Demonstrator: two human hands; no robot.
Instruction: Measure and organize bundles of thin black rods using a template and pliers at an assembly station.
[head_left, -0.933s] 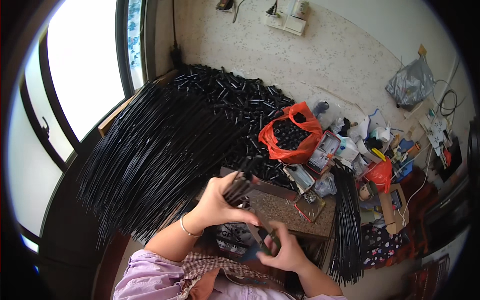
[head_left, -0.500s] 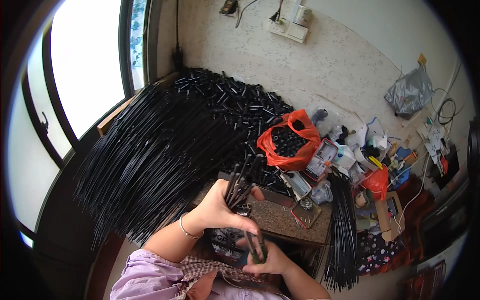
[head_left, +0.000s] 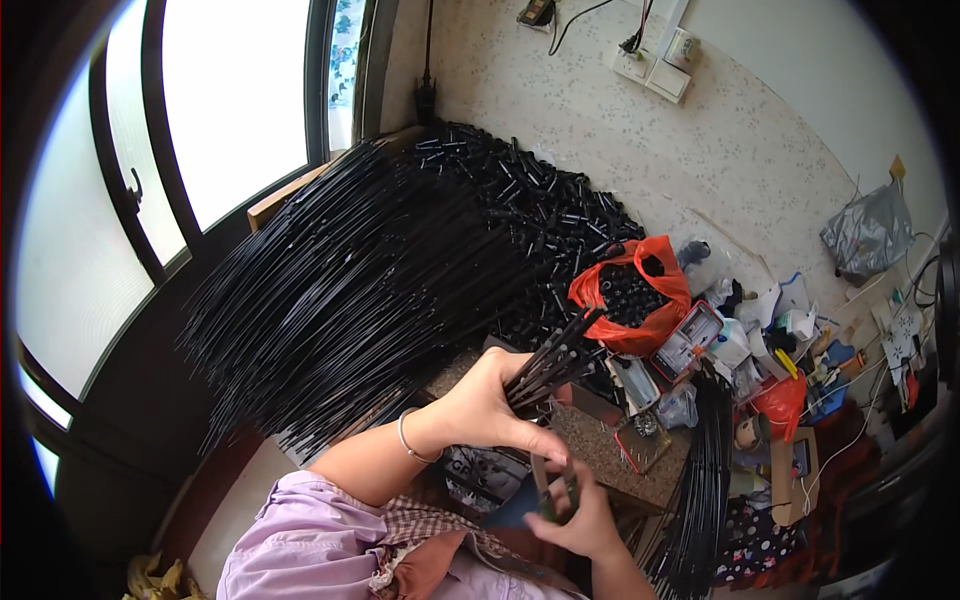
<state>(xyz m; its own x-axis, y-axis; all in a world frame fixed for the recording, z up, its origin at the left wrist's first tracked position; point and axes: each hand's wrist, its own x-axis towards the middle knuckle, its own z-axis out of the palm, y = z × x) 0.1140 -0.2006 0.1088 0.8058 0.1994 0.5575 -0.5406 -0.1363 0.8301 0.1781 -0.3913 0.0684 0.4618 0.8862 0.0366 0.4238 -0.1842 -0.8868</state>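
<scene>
My left hand [head_left: 487, 402], with a bangle on its wrist, is closed around a small bundle of thin black rods [head_left: 550, 365]. Their ends fan out above the fingers, over the table edge. Just below its thumb, my right hand [head_left: 592, 518] is closed on a small two-armed tool with dark green grips [head_left: 562, 496]; motion blur hides its exact kind. The tool is close to the left thumb, and I cannot tell whether they touch.
Many long black rods [head_left: 350, 290] lie in a wide stack at left, beside a heap of short black tubes [head_left: 530, 175]. A red plastic bag [head_left: 655, 330] holds small black parts. Another rod bundle [head_left: 700, 480] hangs off the speckled tabletop [head_left: 600, 450], near clutter at right.
The whole view has shifted, so the scene sits further right. The bundle in my left hand leans more to the right. My right hand still holds the tool, close below the left.
</scene>
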